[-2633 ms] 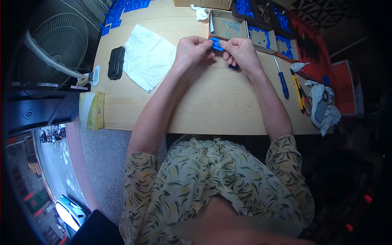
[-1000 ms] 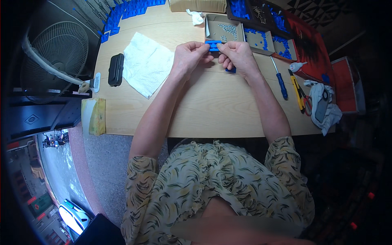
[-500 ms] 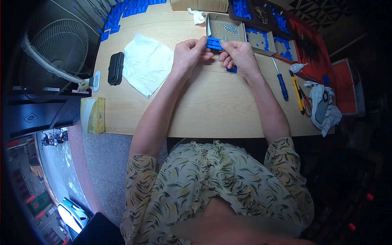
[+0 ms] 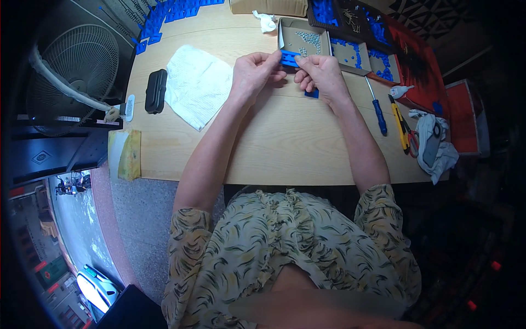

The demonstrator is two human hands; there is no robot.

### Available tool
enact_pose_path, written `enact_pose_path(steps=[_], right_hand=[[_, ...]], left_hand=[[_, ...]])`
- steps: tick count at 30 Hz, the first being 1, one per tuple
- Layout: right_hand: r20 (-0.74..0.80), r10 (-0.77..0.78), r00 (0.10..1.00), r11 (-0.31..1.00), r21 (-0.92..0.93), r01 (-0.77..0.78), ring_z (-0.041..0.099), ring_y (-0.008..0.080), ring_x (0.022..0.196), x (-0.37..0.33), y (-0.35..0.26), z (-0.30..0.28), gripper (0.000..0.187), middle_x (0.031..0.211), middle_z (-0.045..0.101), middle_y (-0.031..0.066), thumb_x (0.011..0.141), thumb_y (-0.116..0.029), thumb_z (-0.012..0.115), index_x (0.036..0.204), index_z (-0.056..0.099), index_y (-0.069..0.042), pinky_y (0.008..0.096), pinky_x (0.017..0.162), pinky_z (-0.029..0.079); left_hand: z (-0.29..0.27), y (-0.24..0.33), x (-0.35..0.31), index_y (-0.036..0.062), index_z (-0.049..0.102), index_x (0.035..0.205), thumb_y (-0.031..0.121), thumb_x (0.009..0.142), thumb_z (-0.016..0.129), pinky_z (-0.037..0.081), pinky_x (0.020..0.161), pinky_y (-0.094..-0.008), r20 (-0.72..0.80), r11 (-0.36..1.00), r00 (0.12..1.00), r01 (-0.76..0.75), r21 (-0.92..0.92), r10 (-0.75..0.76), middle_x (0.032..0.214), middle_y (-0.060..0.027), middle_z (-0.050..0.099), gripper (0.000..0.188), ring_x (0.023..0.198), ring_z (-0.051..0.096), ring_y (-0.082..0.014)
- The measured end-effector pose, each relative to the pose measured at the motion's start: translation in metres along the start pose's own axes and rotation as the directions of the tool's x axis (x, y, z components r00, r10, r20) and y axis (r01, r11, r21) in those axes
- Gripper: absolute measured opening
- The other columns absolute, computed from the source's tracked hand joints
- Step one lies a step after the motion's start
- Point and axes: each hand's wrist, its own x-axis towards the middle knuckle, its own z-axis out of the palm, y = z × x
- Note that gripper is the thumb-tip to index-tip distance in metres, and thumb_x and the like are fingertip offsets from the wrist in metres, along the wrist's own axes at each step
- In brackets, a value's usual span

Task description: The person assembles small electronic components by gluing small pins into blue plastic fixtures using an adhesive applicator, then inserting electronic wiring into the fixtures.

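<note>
Between my two hands, above the wooden table [image 4: 285,142], is a small flat blue plastic piece [image 4: 289,58] with slots in it. My left hand [image 4: 256,74] pinches its left end between thumb and fingers. At its right end my right hand [image 4: 322,78] grips it with the thumb on top. A second blue piece [image 4: 311,94] lies on the table beneath my right hand, partly covered by it. Just beyond my hands stands a shallow cardboard box [image 4: 290,34] holding many small silvery parts.
Small blue parts fill other boxes [image 4: 350,67] to the right. A blue screwdriver [image 4: 379,118], a yellow utility knife [image 4: 400,123] and a cloth [image 4: 438,159] lie at the right. Left are a white paper towel [image 4: 198,88], a black case [image 4: 155,92] and a fan [image 4: 74,71].
The blue piece has tilted slightly in my fingers, and my left thumb has shifted a little to the right along it. Both arms stay nearly where they were.
</note>
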Motion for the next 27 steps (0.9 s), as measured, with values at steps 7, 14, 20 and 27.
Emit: enact_pose_path(steps=[7,14,20,27], right_hand=[[-0.002,-0.031,1.0,0.998,-0.053,0.031,0.058,0.0066,0.049,0.0037,0.0009,-0.0008,0.025,0.065,0.065,0.0065,0.096,-0.019,0.064,0.084,0.065,0.003,0.0185,0.04,0.043],[0.004,-0.028,1.0,0.997,-0.074,0.028,0.058,0.0063,0.049,0.0039,0.0002,0.0014,0.024,0.063,0.065,0.0054,0.095,-0.02,0.065,0.082,0.066,0.001,0.0183,0.041,0.043],[0.02,-0.039,0.999,0.997,-0.06,0.04,0.058,0.006,0.049,0.0052,0.0007,0.0013,0.026,0.063,0.065,0.0052,0.096,-0.02,0.064,0.08,0.066,0.0,0.018,0.041,0.044],[0.012,-0.05,0.999,0.996,-0.076,0.051,0.058,0.0058,0.049,0.0056,0.0034,0.0015,0.025,0.063,0.065,0.005,0.096,-0.02,0.064,0.08,0.066,0.0,0.0178,0.041,0.044]], left_hand=[[-0.0002,0.001,-0.0019,-0.0067,0.066,0.099,0.026,0.092,0.072,0.056,0.066,-0.02,0.029,0.998,0.999,0.041,-0.039,-0.04,0.084,-0.0116,0.071,0.034,0.07,0.068,-0.0117],[0.0005,0.004,-0.0017,-0.0078,0.066,0.101,0.024,0.092,0.072,0.056,0.066,-0.0196,0.03,0.999,0.999,0.045,-0.014,-0.044,0.084,-0.0118,0.07,0.034,0.07,0.068,-0.0112],[0.0024,0.0064,-0.0025,-0.0098,0.068,0.099,0.026,0.093,0.07,0.057,0.065,-0.0211,0.017,0.996,0.997,0.074,0.049,-0.075,0.082,-0.0116,0.07,0.037,0.069,0.068,-0.0125],[0.0055,0.0071,-0.0036,-0.0121,0.07,0.091,0.029,0.093,0.066,0.059,0.061,-0.0251,0.001,0.986,0.996,0.083,0.142,-0.084,0.079,-0.0144,0.071,0.042,0.067,0.072,-0.0164]])
